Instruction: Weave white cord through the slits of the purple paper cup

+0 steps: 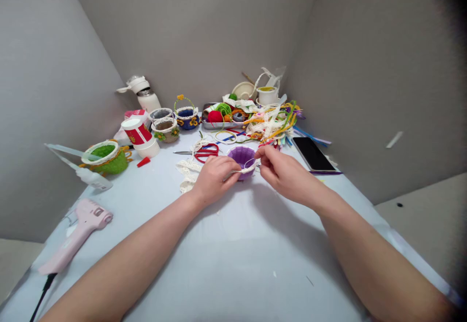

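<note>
A small purple basket (242, 155) sits on the table between my hands. My left hand (219, 178) closes its thumb and fingers on the basket's near rim, where a white trim (249, 169) runs along the edge. My right hand (275, 169) is pinched at the right side of the rim; a thin white thread (249, 160) loops from its fingertips over the basket's opening. White lace (188, 173) lies loose beside my left hand. Just behind that hand are red-handled scissors (206, 152), with their blades pointing left.
A pink glue gun (78, 232), a glue bottle (94, 178) and a green basket (105, 159) are on the left. Behind stand a paper cup (136, 132), a white bottle (149, 100) and a blue basket (187, 119). Yarn fills a tray (208, 125); a phone (313, 154) lies right.
</note>
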